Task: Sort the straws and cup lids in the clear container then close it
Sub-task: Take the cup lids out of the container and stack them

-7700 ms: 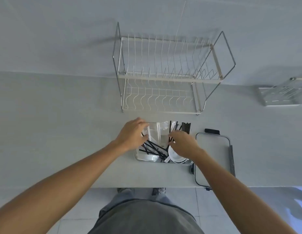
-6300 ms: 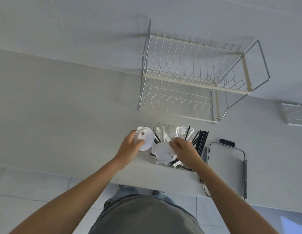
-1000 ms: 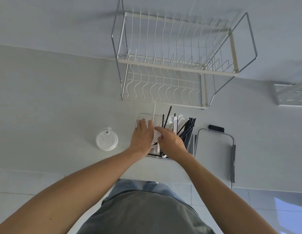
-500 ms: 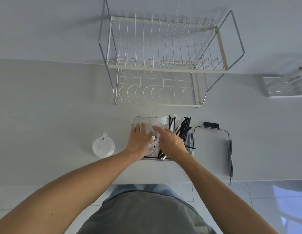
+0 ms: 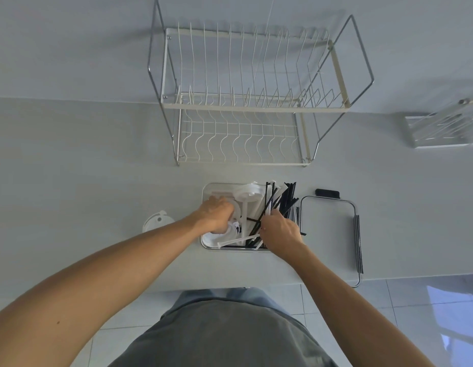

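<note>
Both hands (image 5: 217,214) now curl among straws (image 5: 284,200) inside container (image 5: 207,190)

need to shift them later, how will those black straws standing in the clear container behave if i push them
The black straws look thin and light, so they would likely slide and fan out. They lean loosely against the clear container, so some may tip over its rim.

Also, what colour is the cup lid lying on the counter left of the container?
White, translucent-looking; the cup lid shows in the head view, partly behind the left forearm.

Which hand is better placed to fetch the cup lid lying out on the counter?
Left. The left hand is nearer the cup lid; the right hand is among the straws.
</note>
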